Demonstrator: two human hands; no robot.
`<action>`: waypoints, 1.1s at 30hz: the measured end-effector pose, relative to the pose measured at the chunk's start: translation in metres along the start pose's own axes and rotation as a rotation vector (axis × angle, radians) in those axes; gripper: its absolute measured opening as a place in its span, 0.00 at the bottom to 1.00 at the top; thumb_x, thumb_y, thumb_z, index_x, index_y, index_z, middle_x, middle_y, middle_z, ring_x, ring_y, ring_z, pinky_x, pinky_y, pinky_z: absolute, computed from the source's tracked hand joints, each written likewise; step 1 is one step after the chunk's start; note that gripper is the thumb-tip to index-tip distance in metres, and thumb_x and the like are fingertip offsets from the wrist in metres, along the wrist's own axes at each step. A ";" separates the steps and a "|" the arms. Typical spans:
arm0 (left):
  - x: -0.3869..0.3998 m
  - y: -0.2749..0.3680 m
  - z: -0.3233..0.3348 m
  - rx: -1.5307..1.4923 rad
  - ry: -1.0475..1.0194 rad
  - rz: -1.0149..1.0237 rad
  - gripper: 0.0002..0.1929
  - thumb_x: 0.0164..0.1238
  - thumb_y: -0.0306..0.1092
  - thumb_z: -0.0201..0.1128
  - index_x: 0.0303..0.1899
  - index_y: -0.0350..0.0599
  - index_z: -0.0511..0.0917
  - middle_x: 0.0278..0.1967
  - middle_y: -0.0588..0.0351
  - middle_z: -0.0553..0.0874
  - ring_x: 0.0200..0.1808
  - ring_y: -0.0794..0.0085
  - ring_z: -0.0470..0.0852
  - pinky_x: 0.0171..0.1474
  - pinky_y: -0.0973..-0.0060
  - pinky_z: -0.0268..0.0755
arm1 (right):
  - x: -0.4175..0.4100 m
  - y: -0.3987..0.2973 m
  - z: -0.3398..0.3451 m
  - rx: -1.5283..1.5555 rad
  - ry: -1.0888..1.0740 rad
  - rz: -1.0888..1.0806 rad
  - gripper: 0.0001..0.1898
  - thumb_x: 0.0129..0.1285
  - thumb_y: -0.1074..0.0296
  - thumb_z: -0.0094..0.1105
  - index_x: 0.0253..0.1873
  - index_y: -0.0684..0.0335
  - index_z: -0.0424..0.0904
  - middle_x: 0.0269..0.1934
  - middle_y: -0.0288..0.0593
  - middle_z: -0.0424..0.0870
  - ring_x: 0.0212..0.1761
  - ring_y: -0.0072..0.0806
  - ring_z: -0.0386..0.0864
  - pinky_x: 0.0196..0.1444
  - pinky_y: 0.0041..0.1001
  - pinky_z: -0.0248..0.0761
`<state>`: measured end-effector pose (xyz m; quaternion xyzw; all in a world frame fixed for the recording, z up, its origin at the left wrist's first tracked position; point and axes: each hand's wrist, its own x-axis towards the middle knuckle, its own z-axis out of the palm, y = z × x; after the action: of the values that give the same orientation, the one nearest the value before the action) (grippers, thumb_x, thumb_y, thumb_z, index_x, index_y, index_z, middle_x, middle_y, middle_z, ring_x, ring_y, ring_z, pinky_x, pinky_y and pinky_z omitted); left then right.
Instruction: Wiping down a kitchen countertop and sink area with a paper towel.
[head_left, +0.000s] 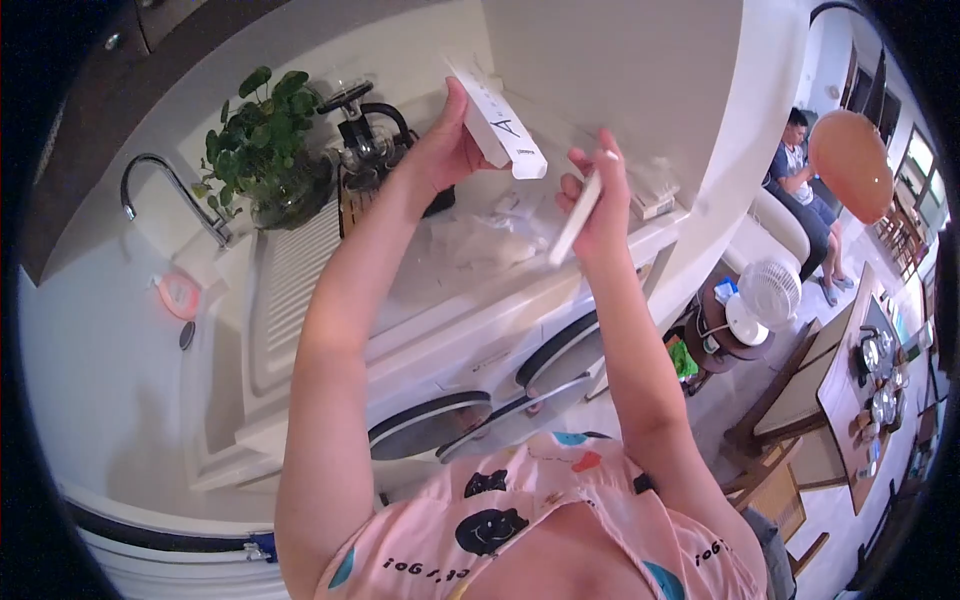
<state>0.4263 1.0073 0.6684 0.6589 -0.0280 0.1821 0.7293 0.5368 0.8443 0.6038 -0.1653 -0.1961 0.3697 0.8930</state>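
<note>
My left hand (452, 146) grips a slim white cardboard box (502, 124) with black lettering, its end flap open towards the right. My right hand (600, 191) holds a thin white flat item (577, 217), seen nearly edge-on and slightly blurred; what it is I cannot tell. Both hands are raised over the white counter, apart from each other. Below them lies crumpled clear plastic wrapping (495, 240). A small white box (655, 202) rests on the counter's right end, beyond my right hand.
A leafy plant in a glass vase (281, 195) and a black-handled appliance (364, 146) stand behind my left forearm. At left are a curved metal faucet (169, 169) and a ribbed sink board (300, 292). Round-doored machines (431, 424) sit under the counter. A person (799, 172) sits far right, beyond a white fan (769, 292).
</note>
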 end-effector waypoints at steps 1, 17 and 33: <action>-0.001 0.003 0.005 -0.040 0.043 0.023 0.43 0.53 0.77 0.41 0.56 0.47 0.68 0.48 0.50 0.80 0.50 0.62 0.82 0.53 0.61 0.76 | -0.010 -0.002 0.009 -0.342 -0.051 -0.186 0.27 0.53 0.63 0.62 0.59 0.54 0.66 0.41 0.41 0.74 0.29 0.27 0.72 0.30 0.30 0.69; 0.002 0.002 0.025 1.301 0.494 0.197 0.34 0.50 0.61 0.67 0.49 0.40 0.74 0.29 0.51 0.82 0.33 0.61 0.83 0.42 0.69 0.77 | -0.002 -0.061 0.036 -0.625 -0.153 -0.293 0.10 0.52 0.76 0.57 0.41 0.67 0.72 0.28 0.42 0.79 0.24 0.23 0.77 0.24 0.21 0.68; 0.002 -0.012 0.014 1.188 0.083 0.508 0.28 0.39 0.31 0.74 0.48 0.41 0.74 0.38 0.55 0.81 0.40 0.67 0.80 0.45 0.72 0.72 | 0.004 -0.080 0.039 -0.337 -0.173 -0.912 0.16 0.60 0.63 0.41 0.49 0.66 0.64 0.34 0.49 0.78 0.38 0.31 0.75 0.42 0.30 0.69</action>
<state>0.4345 0.9938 0.6593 0.9156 -0.0494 0.3587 0.1750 0.5686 0.7991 0.6736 -0.1734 -0.3789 -0.0834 0.9052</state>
